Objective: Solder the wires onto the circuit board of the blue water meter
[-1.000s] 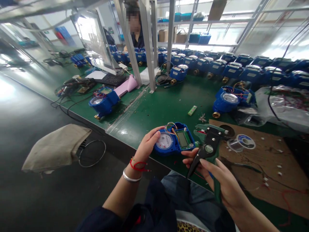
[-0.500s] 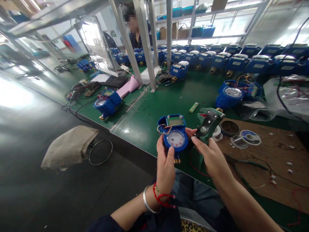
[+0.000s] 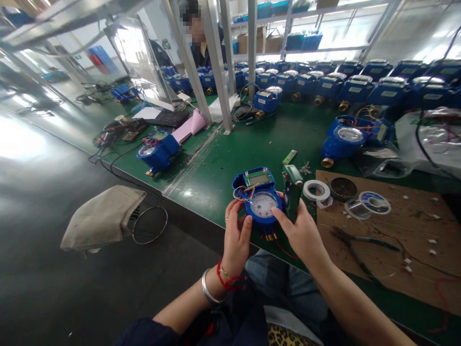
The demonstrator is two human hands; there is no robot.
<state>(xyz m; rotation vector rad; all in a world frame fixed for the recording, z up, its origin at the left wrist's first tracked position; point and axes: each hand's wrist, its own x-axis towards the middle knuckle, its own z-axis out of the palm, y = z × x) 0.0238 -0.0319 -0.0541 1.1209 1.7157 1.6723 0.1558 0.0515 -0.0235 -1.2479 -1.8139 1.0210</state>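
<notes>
Held meter: a blue water meter [image 3: 260, 199] with its cover off sits upright above the near edge of the green bench [image 3: 252, 154], dial facing up, a small green display board at its top, coloured wires looped at its left and a brass fitting at its bottom.
Left hand: the left hand [image 3: 236, 242] curls loosely around the meter's left side, thumb and fingertips touching the blue casing just below the wires; 1 red cord and 1 silver bangle circle its wrist.
Right hand: the right hand [image 3: 300, 230] is closed around a green hand tool [image 3: 292, 190] held upright, touching the meter's right side; its thumb presses on the meter's lower right edge.
Right of the meter: a brown cardboard sheet [image 3: 392, 250] lies on the bench, carrying a roll of white tape [image 3: 316, 190], a dark round tin [image 3: 343, 187] and a spool of solder [image 3: 368, 203].
Beyond the meter: a small green lighter-shaped piece [image 3: 289, 156] lies on the bench; farther right rests another open meter [image 3: 342, 139] beside a clear plastic bag [image 3: 432, 139].
Far behind the meter: a long row of blue meters [image 3: 360, 86] runs across the bench, and another person [image 3: 198, 38] sits behind metal posts.
Left of the meter: 1 more meter [image 3: 156, 151] sits near a pink sheet [image 3: 189, 127].
</notes>
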